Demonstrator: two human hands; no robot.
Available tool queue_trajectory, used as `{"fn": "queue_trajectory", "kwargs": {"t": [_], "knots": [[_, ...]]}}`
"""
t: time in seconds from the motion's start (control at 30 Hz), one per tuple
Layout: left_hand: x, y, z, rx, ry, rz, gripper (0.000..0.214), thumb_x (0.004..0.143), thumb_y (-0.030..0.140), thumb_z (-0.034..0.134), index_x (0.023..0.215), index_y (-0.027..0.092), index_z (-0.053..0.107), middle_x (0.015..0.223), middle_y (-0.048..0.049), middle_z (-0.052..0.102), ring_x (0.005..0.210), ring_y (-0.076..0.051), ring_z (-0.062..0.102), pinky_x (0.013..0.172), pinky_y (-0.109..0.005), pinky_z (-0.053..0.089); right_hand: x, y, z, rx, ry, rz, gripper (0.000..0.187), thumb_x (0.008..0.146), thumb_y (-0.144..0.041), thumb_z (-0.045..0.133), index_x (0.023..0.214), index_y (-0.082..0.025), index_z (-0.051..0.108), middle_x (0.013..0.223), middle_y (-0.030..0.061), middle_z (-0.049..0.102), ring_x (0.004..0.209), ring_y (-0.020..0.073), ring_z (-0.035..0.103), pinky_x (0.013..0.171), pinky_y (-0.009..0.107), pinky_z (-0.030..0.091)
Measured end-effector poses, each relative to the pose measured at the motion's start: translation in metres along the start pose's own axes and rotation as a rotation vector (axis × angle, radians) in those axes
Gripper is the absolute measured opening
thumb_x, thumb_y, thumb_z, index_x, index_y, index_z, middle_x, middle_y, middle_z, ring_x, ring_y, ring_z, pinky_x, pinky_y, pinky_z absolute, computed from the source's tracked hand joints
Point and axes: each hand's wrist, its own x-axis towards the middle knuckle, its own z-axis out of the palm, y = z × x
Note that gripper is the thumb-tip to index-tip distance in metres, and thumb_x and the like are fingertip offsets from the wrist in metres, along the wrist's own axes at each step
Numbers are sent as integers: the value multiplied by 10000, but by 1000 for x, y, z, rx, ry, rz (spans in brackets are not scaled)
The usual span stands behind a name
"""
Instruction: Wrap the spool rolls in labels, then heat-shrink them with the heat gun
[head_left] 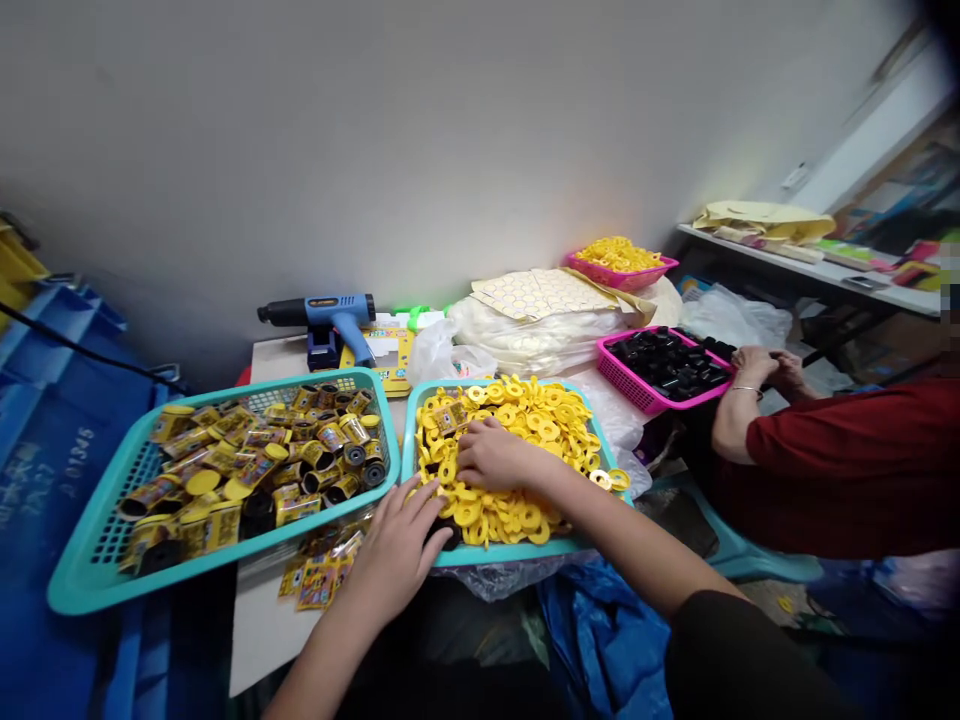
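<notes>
My left hand (401, 535) lies over the near left rim of a teal basket (495, 553), its fingers spread. Close to its thumb a black round part (450, 532) shows among the yellow pieces. Inside that basket is a heap of yellow plastic ring pieces (517, 515). My right hand (499, 455) rests on the heap with fingers curled down; whatever is between the fingertips is hidden. Just beyond it lies a small printed label piece (450, 415). On the left, a second teal basket (67, 580) holds many small labelled black cylinders with yellow caps (259, 470).
A blue heat gun (337, 310) stands at the wall. Printed wrappers (322, 585) lie between the baskets. A co-worker's hands (765, 370) are beside a pink basket (626, 385) of black parts. Behind, another pink basket (600, 272) holds yellow pieces. Blue crates (45, 450) stand left.
</notes>
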Motion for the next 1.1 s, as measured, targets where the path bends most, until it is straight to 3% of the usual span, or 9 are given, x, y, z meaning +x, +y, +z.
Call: {"fn": "queue_trajectory", "kwargs": {"t": [0.27, 0.4, 0.5, 0.6, 0.7, 0.77, 0.9, 1.03, 1.1], "knots": [[5, -3, 4, 39, 59, -1, 254, 901, 323, 486, 1052, 207, 653, 1199, -104, 648, 1194, -297, 528, 1027, -536, 415, -9, 7, -4, -195, -18, 154, 274, 916, -200, 464, 960, -154, 730, 1129, 145, 612, 1031, 295, 454, 853, 432, 306], [4, -3, 6, 3, 99, 5, 237, 896, 320, 493, 1047, 220, 647, 1189, -101, 637, 1170, -280, 543, 1035, -520, 405, -10, 4, -4, -208, -52, 184, 262, 828, -328, 598, 935, -142, 749, 1225, 171, 559, 1062, 340, 445, 867, 459, 321], [5, -5, 7, -9, 114, 22, 224, 891, 312, 502, 1039, 225, 646, 1177, -98, 632, 1165, -275, 538, 1031, -506, 410, -11, 8, -8, -206, -82, 176, 217, 760, -253, 652, 888, -111, 755, 1221, 192, 553, 1064, 359, 450, 855, 456, 344], [6, -6, 9, -23, 124, 17, 214, 890, 299, 500, 1030, 232, 647, 1171, -91, 630, 1166, -268, 530, 1034, -492, 408, -15, 22, -15, -158, -93, 113, 251, 735, -250, 689, 964, -163, 744, 1244, 144, 555, 1098, 330, 453, 889, 428, 360], [6, -6, 9, -32, 136, 25, 199, 882, 281, 515, 1025, 244, 649, 1170, -84, 627, 1166, -265, 528, 1047, -498, 389, -23, 41, -24, 29, 9, 89, 325, 772, -308, 689, 1079, -202, 697, 1279, 103, 552, 1153, 287, 452, 968, 413, 348], [5, -5, 9, -30, 156, 47, 193, 873, 255, 533, 1025, 245, 652, 1157, -84, 628, 1164, -264, 524, 1051, -493, 381, -28, 48, -28, 103, 98, 163, 358, 810, -306, 656, 1147, -186, 658, 1241, 109, 576, 1149, 276, 462, 985, 421, 341], [8, -1, 7, 20, 173, 130, 248, 870, 220, 541, 1098, 236, 639, 1193, -81, 630, 1181, -261, 500, 1049, -463, 376, -28, 32, -30, -25, 235, 291, 452, 832, -200, 590, 1280, -152, 553, 1275, 140, 552, 1157, 305, 438, 949, 444, 337], [18, 5, 7, 144, 61, 177, 401, 858, 375, 567, 1234, 235, 585, 1285, -88, 607, 1200, -307, 492, 1049, -524, 346, -16, -1, -15, 15, 59, 57, 238, 914, -191, 463, 1033, -152, 666, 1026, 102, 680, 976, 240, 539, 866, 381, 357], [21, 7, 9, 138, 27, 143, 366, 849, 398, 568, 1168, 227, 623, 1223, -86, 644, 1141, -298, 538, 1047, -530, 342, -13, -8, -5, 72, -68, -6, 301, 954, -308, 439, 1110, -155, 646, 1008, 104, 703, 937, 243, 556, 861, 398, 355]]}}
